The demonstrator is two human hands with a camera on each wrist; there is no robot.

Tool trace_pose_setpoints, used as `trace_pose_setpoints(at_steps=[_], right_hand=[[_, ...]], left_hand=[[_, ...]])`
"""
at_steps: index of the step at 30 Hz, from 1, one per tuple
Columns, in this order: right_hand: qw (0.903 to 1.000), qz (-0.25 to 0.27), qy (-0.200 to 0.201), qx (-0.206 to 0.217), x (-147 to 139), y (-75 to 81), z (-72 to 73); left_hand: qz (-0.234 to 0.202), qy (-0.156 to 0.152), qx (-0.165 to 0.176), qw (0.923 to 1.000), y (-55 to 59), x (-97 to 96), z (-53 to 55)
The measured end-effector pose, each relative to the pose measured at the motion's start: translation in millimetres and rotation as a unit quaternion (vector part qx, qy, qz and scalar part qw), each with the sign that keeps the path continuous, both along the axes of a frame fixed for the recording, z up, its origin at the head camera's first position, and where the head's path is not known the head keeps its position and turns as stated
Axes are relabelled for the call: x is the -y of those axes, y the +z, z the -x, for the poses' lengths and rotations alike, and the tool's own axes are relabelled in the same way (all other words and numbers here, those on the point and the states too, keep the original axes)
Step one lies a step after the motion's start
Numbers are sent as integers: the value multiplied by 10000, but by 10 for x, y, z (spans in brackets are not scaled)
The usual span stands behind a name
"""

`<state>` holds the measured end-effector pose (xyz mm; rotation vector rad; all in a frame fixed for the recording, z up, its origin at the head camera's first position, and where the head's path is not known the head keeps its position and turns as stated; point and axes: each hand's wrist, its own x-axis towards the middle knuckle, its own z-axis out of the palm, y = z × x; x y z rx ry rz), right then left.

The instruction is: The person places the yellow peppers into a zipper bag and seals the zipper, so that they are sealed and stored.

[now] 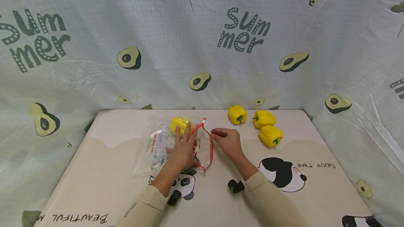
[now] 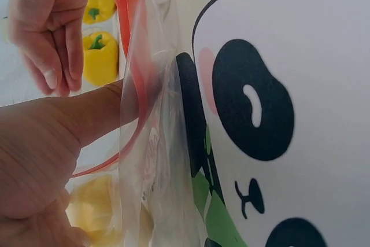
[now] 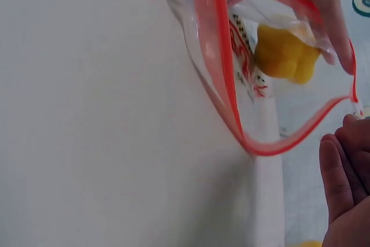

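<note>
A clear zip bag (image 1: 142, 157) with a red-edged mouth lies on the table, its mouth gaping toward the right. One yellow bell pepper (image 1: 177, 123) is inside, seen through the film. My left hand (image 1: 183, 151) rests over the bag with fingers spread, and in the left wrist view its thumb (image 2: 104, 111) reaches in at the mouth. The right hand (image 1: 228, 142) hovers beside the red rim (image 3: 231, 96), fingers loosely bent with nothing visible between them. A white slider (image 1: 203, 119) sits at the rim's far corner, close to the right fingertips in the right wrist view.
Three more yellow bell peppers stand at the back right: one pepper (image 1: 237, 114) alone, another pepper (image 1: 264, 118) against the nearest pepper (image 1: 270, 136). A curtain (image 1: 202, 45) hangs behind the table (image 1: 104, 171), whose cover has panda prints.
</note>
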<state>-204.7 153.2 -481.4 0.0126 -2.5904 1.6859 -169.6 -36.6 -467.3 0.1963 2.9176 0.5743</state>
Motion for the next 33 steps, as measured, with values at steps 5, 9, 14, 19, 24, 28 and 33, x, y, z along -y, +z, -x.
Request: trace_pose_setpoints(at_steps=[5, 9, 14, 19, 24, 28, 33], right_hand=[[10000, 23, -38, 11, -164, -2, 0], [9999, 34, -126, -44, -287, 2, -2], [9997, -47, -234, -107, -438, 24, -1], [9989, -41, -445, -101, -598, 55, -8], [9976, -63, -677, -104, -751, 92, -4], [9966, -63, -818, -53, -853, 112, 16], [9942, -202, -1053, -39, -980, 138, 12]], left_hand=[[-47, 16, 18, 10000, 3, -5, -6], [-87, 11, 22, 10000, -4, -2, -6], [-110, -7, -13, 9999, -12, 0, -6], [-82, -18, -1, 10000, -15, -4, -10], [-16, -25, 23, 10000, -2, -13, -11], [2, -28, 41, 10000, -3, -11, -5], [-5, -45, 59, 10000, -17, -9, -5]])
